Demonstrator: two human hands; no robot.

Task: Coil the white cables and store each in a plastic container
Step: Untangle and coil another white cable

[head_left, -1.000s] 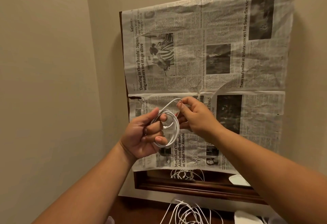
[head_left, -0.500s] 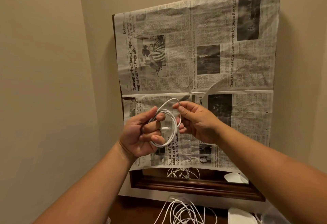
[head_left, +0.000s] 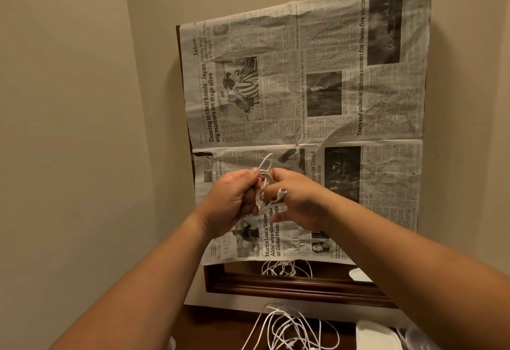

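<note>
A coiled white cable [head_left: 265,181] is pinched between both hands at chest height, in front of a newspaper-covered mirror. My left hand [head_left: 231,197] is closed around the coil's left side. My right hand [head_left: 296,200] grips the right side, with the cable's white plug end [head_left: 281,194] lying across its fingers. A short loop of cable sticks up above the hands. Much of the coil is hidden by the fingers. A pile of loose white cables [head_left: 289,330] lies on the dark wooden surface below.
Newspaper [head_left: 303,87] covers a wood-framed mirror [head_left: 276,286] on the beige wall; cables are reflected in its bare bottom strip. A white lid or container [head_left: 375,336] and clear plastic [head_left: 414,338] sit at the bottom right. A wall corner stands close on the left.
The hands have come together and squeezed the open round coil into a tighter bundle. My right hand moved from the coil's top to its side, with the plug end now across its fingers.
</note>
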